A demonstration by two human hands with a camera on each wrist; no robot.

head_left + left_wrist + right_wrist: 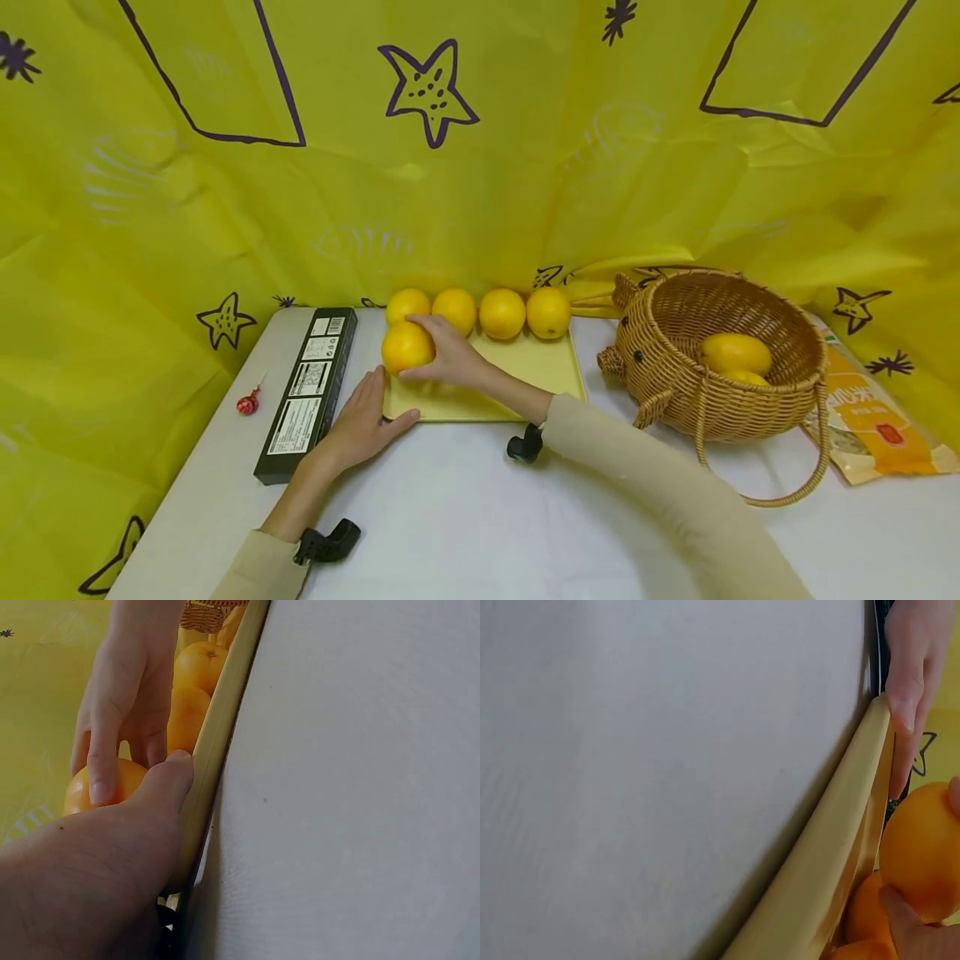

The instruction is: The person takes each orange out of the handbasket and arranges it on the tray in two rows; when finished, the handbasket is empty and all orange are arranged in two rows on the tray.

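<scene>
My right hand (450,354) grips an orange (407,348) from its right side, thumb below and fingers over the top. The orange is over the left end of a shallow yellow tray (517,371). Several more oranges (502,314) line the tray's back edge, the leftmost partly hidden by the held one. At the tray's front left corner, my left hand (362,429) rests with straight fingers along the side. Its thumb (174,776) lies by the front rim in the left wrist view. The right wrist view shows the held orange (922,851) above others.
A long black box (311,392) with white labels lies left of the tray, beside a red lollipop (248,403). To the right stands a pig-shaped wicker basket (675,400) holding yellow fruit (738,354), its handle hanging forward. An orange-and-clear food bag (873,417) lies behind it.
</scene>
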